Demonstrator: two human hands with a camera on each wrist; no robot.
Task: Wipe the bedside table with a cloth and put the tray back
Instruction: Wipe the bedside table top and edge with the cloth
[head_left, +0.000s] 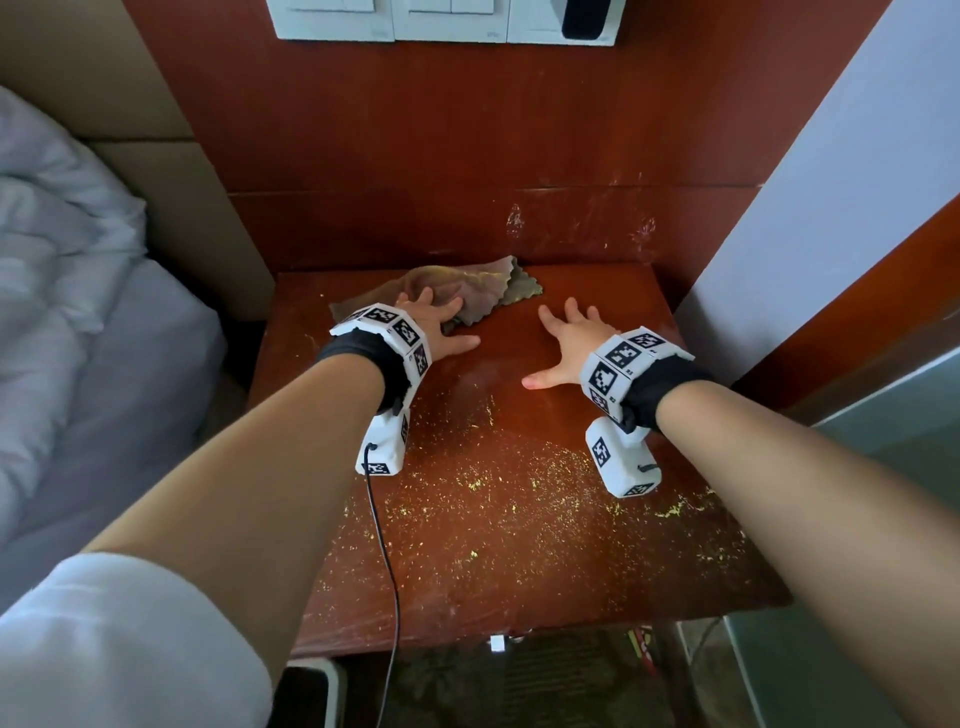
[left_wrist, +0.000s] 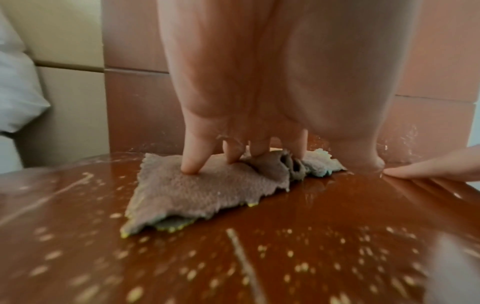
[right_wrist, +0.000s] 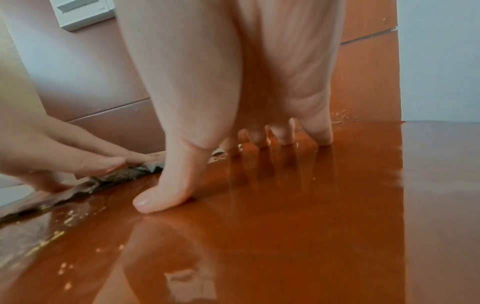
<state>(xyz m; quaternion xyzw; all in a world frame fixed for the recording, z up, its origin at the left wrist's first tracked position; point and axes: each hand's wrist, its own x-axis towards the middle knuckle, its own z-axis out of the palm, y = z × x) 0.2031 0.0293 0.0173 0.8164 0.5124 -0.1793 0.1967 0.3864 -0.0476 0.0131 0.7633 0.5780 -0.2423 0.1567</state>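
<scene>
Now L hand (head_left: 440, 325) flat on cloth (head_left: 467, 291)

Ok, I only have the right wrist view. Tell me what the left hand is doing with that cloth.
Observer: The left hand presses its fingers straight down on the cloth, which lies flat at the back left of the table.
Operator: Now tell me what's on the front of the table.
Observer: Yellowish crumbs are scattered across the near half, behind both wrists.
Operator: Check for the tray.
Observer: No tray shows in any view.
Operator: Give me what's beside the table.
Observer: A bed with white bedding is on the left, and a pale wall on the right.
</scene>
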